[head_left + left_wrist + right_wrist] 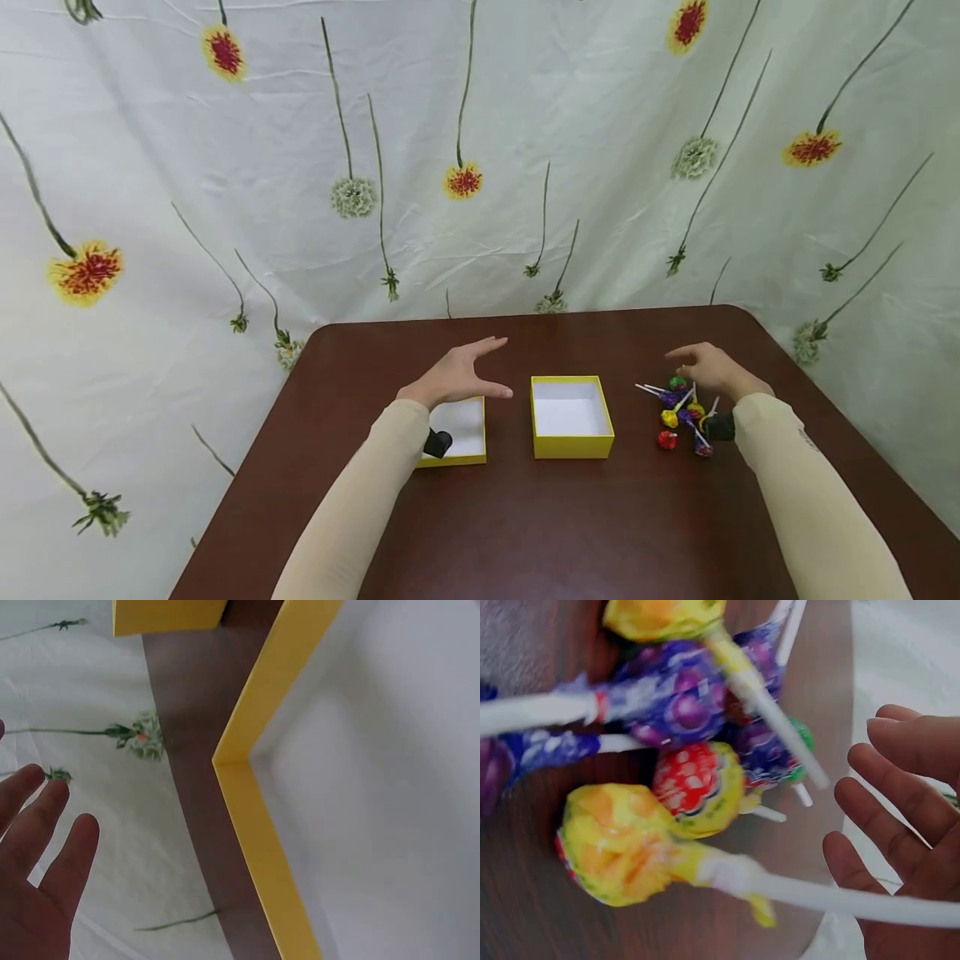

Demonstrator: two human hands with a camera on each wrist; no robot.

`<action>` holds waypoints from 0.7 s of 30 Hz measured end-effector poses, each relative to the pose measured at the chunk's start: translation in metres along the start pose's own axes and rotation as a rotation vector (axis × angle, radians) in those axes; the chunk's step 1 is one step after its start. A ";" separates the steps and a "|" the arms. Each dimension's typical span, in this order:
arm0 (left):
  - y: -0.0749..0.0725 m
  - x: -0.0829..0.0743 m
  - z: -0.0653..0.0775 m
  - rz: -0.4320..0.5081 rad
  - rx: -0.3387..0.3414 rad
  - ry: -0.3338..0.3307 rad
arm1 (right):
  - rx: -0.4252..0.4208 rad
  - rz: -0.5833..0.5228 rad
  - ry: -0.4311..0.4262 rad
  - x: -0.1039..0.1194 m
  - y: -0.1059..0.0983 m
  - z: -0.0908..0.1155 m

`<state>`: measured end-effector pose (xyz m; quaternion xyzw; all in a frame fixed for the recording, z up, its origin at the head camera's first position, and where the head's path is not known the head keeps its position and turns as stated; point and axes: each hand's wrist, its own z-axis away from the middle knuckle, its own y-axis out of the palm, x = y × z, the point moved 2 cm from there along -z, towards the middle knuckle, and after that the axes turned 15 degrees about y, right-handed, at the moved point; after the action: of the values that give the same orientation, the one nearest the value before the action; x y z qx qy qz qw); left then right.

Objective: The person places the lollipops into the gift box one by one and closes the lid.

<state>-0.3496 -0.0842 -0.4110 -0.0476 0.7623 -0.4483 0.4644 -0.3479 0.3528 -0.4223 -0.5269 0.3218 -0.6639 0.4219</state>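
Observation:
My left hand [453, 377] hovers over a shallow yellow tray with a white inside [467, 429], thumb and fingers spread apart and holding nothing. In the left wrist view, the tray's yellow wall [259, 847] stands apart from the fingers. A deeper yellow box [573, 447] with a white interior sits between the two hands. On the right, my right hand [716, 371] is above a pile of wrapped lollipops [670, 418], its fingers loosely bent with nothing between them. Yellow, purple, red and green wrappers show; one yellow lollipop [622, 844] lies nearest the right wrist camera.
Everything stands on a dark brown table [585, 525] with rounded far corners. A pale cloth with printed flowers [600, 100] hangs behind and beside it. A red lollipop [667, 439] lies at the pile's near left edge.

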 end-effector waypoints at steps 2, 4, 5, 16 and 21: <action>0.005 -0.003 -0.003 0.001 0.017 0.022 | -0.004 -0.005 0.013 -0.004 0.001 -0.001; 0.009 -0.006 -0.005 0.002 0.036 0.036 | -0.004 -0.021 0.027 -0.007 0.002 -0.002; 0.012 -0.008 -0.005 0.004 0.043 0.041 | -0.001 -0.030 0.038 -0.009 0.004 -0.002; 0.037 -0.019 -0.007 -0.008 0.121 0.134 | 0.048 -0.127 0.067 -0.021 0.007 -0.007; 0.052 -0.019 -0.008 -0.008 0.142 0.152 | 0.083 -0.201 0.094 -0.029 0.012 -0.008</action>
<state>-0.3271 -0.0389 -0.4344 0.0166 0.7615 -0.5052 0.4057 -0.3505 0.3737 -0.4476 -0.5068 0.2592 -0.7396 0.3590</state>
